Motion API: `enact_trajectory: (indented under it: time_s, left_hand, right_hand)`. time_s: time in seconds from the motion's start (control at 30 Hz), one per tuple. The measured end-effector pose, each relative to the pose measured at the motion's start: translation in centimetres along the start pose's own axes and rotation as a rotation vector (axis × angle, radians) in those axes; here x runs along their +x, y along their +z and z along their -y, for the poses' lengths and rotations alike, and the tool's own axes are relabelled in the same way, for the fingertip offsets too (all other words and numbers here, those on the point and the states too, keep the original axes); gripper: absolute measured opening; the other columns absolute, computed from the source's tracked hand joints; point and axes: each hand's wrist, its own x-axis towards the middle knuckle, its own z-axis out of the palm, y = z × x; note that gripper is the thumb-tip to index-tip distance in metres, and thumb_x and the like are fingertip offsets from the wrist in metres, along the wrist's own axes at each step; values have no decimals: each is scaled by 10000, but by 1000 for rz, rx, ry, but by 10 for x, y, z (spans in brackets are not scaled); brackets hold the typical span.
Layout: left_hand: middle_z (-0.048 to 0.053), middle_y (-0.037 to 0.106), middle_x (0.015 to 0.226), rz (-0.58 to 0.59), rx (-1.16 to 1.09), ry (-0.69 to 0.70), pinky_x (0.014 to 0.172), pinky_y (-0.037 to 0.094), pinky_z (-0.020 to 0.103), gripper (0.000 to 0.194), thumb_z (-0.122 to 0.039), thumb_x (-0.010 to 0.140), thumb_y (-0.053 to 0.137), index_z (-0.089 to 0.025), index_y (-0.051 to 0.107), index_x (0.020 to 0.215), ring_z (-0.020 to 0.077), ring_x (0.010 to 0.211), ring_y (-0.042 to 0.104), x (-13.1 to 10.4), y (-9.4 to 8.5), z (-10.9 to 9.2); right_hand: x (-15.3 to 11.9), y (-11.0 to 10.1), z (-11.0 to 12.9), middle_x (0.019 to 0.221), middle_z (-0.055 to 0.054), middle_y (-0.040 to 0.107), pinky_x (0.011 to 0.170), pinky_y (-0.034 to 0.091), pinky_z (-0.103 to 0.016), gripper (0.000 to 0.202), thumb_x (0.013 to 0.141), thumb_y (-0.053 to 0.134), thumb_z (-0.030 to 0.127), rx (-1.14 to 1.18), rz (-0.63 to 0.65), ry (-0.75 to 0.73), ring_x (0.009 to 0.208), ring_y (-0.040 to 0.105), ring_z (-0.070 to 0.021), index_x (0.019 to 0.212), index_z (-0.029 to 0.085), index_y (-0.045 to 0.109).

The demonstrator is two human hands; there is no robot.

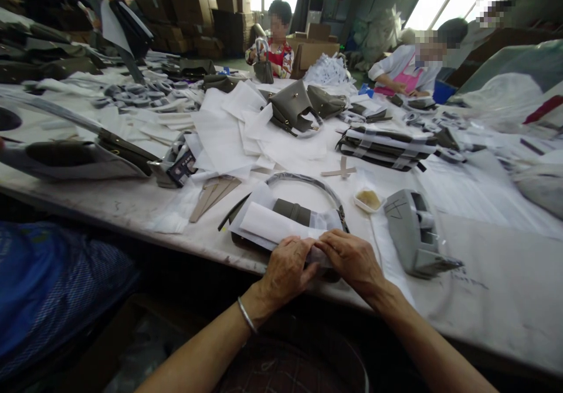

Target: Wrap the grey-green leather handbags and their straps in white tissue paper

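Note:
An olive-dark handbag lies at the table's front edge, its handle arching away from me and wrapped in clear film. White paper is laid over the bag. My left hand, a silver bangle on its wrist, is closed with curled fingers on the paper at the bag's near side. Right beside it, my right hand pinches the same paper near the bag's right end. The fingertips of both hands almost meet, and what lies beneath them is partly hidden.
A grey tape dispenser and a small dish of yellowish stuff stand to the right. Brown card strips and another dispenser lie left. Beyond are paper sheets, a bag, stacked bags and two seated co-workers.

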Motion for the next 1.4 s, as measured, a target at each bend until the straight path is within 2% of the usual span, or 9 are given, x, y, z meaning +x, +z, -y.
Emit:
enact_trajectory:
  time_s: [0.2,0.37,0.57,0.7,0.83,0.9,1.1,1.3,1.4]
  left_hand:
    - [75,668,988,32,41,5,846,511,413,287,-197,914,540,-167,508,1197,233,897,621,-1,11,3]
    - [69,659,961,63,108,42,849,481,411,226,-223,918,539,-162,527,1135,237,897,598,-4,16,3]
    - [61,622,925,118,177,58,798,477,401,101,-245,899,554,-182,557,978,236,858,569,-1,14,-2]
    - [72,619,942,103,194,97,818,488,391,96,-223,903,538,-174,573,978,230,867,569,-1,9,-4]
    - [105,626,1116,76,214,175,896,486,391,131,-177,929,488,-157,586,1014,237,977,578,-4,7,-4]
    - [98,631,1132,75,224,208,936,477,387,151,-157,932,477,-154,591,1030,236,1023,576,-6,7,-3]
    - [84,640,1102,70,309,108,1065,383,508,278,-252,912,574,-159,557,1174,275,1100,555,-2,9,-7]
    - [89,619,1000,123,357,107,891,474,430,259,-300,895,621,-136,572,1089,253,942,570,5,9,-6]
    - [77,601,946,135,388,106,823,477,415,200,-298,917,584,-152,575,1053,249,892,565,5,8,-4]
  right_hand:
    - [7,16,-18,921,-9,691,771,484,-256,206,947,536,276,143,32,85,817,656,-153,833,246,705]
    - [5,30,-21,916,-17,675,784,484,-276,194,937,564,319,214,-52,117,840,651,-164,823,247,704]
    - [-1,38,-20,899,-34,671,791,499,-294,203,929,577,350,262,-164,176,826,652,-175,822,245,715]
    - [1,37,-18,862,-30,651,762,506,-311,183,902,609,351,256,-152,208,785,641,-181,787,241,698]
    - [5,34,-16,819,-16,626,691,495,-306,190,883,618,361,235,-138,234,721,618,-169,750,238,678]
    - [7,33,-15,811,-9,619,673,483,-303,187,872,626,362,221,-119,263,706,611,-164,741,237,671]
    - [9,30,-12,828,-9,622,709,466,-319,182,862,634,369,208,-98,310,762,615,-180,739,239,666]
    - [10,33,-10,856,-17,640,683,467,-321,186,848,633,397,154,-127,327,757,617,-186,762,239,679]
    - [9,17,-8,882,-34,677,673,491,-326,238,854,600,434,203,-195,320,673,605,-171,899,222,698]
